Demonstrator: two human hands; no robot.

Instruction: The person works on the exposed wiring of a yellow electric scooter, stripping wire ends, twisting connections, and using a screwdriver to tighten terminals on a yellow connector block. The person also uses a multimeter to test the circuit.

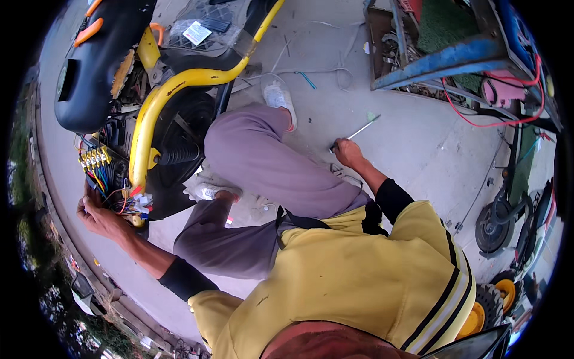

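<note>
On the left, my left hand (100,216) is at a bundle of coloured wires (103,183), its bent fingers closed round some of them. Just above it, the wires run into a row of yellow connectors (94,158). More white, red and blue plugs (141,203) hang to the right of that hand, beside the lower end of a yellow tubular frame (141,139). Low over the ground on the right, my right hand (348,152) grips a screwdriver, whose thin shiny shaft (363,127) points up and right. The fingers hide its grip.
A black seat (86,72) and a black wheel cover (179,137) belong to the yellow-framed vehicle. At the upper right stands a blue metal rack (439,63) with a red cable (472,122) hanging off it. A small blue-green stick (308,81) lies on the concrete.
</note>
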